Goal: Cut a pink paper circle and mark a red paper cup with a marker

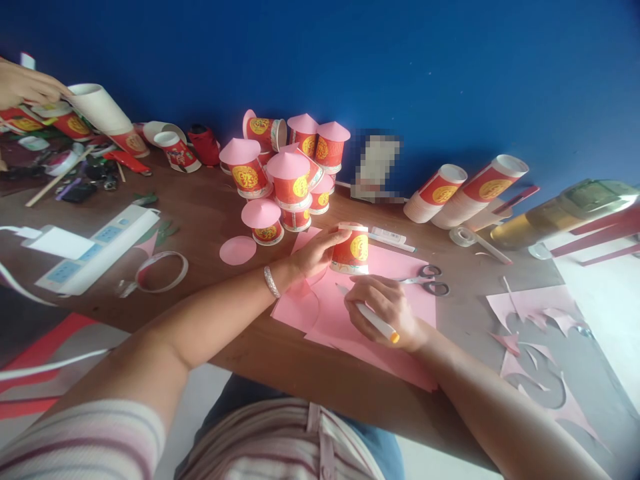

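My left hand (pixel 316 255) grips a red paper cup (pixel 351 249) with a yellow emblem, its thumb near the top edge. The cup is over pink paper sheets (pixel 380 320) on the table; whether it touches them I cannot tell. A white marker (pixel 377 321) with an orange end is held in my right hand (pixel 385 307), its tip pointing toward the paper below the cup. A curved line shows on the paper left of the tip. Scissors (pixel 434 280) with dark handles rest on the sheets, right of the cup. A pink paper circle (pixel 238 251) lies to the left.
Several red cups with pink cone tops (pixel 289 175) stand near the blue wall. Cup stacks (pixel 477 190), a tape roll (pixel 464 235) and a bottle (pixel 560 213) are at right, with paper scraps (pixel 570 400). A power strip (pixel 100 250) sits left; another person's hand (pixel 33 83) touches cups.
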Demonstrator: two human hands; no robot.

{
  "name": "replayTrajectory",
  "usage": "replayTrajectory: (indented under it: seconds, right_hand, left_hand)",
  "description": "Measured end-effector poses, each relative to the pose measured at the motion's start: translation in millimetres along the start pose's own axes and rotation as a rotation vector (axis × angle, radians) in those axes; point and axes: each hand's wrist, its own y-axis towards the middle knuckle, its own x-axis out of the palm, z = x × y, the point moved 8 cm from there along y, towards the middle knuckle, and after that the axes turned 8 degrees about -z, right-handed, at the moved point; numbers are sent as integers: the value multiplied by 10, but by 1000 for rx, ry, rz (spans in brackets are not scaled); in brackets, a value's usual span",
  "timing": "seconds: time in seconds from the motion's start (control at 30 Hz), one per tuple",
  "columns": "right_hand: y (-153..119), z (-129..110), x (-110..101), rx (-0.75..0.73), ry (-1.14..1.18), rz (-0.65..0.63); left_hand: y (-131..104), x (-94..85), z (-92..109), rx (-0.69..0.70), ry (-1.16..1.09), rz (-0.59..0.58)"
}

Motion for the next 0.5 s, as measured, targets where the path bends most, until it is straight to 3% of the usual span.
replayTrajectory:
  seconds: [0.3,0.5]
  right_hand:
    - [12,-34,11,-37,31,-27]
    - [-32,34,-130,54,-78,115]
  left_hand:
    - [-60,49,-5,-81,70,54]
    - [-12,-87,-46,-87,-12,64]
